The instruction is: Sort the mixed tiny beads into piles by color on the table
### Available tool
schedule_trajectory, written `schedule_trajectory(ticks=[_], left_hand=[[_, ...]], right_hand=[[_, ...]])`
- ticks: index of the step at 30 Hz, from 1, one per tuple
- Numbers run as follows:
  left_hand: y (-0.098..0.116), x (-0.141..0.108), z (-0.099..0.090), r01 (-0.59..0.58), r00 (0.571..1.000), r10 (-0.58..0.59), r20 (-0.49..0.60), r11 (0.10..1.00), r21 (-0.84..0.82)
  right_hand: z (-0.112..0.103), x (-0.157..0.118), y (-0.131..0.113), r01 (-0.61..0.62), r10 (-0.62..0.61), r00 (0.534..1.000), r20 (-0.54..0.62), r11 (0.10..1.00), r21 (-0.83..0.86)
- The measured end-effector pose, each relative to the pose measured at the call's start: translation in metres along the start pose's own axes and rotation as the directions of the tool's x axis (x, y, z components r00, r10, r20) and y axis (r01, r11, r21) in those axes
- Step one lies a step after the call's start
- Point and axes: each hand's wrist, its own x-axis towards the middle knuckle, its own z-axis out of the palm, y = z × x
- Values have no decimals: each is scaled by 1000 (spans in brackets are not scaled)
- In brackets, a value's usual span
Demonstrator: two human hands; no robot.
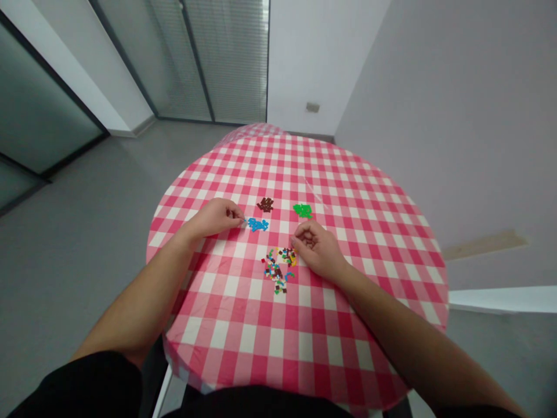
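Observation:
My left hand [223,217] is closed in a pinch at the left edge of a pile of small blue pieces [258,224]. A bit of blue shows at its fingertips. My right hand [314,245] has its fingers curled together, thumb against fingertips, at the upper right of a loose mixed pile of small coloured pieces [277,271]. Whatever those fingers hold, if anything, is too small to make out. Beyond the hands lie a pile of dark brown pieces [265,204] and a pile of bright green pieces [303,211].
A round table with a red and white checked cloth [278,342] carries all the piles. Behind its far edge shows another checked cloth [250,131]. A wall [456,116] rises to the right, and glass panels [235,58] stand at the back left.

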Motion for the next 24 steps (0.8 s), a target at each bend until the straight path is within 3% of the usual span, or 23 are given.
schedule_trajectory(ticks=[4,10,24], left_hand=[[-1,1,4,-4,999,3,45,1000,3],[-7,4,8,9,1000,-9,24,1000,21],[-11,9,14,85,996,-81,46,992,-93]], right_hand=[[-1,-1,2,6,-6,1000,7,1000,-24],[-2,0,0,28,-27,999,17,999,-43],[-2,1,-5,43,-34,995,90,994,-96]])
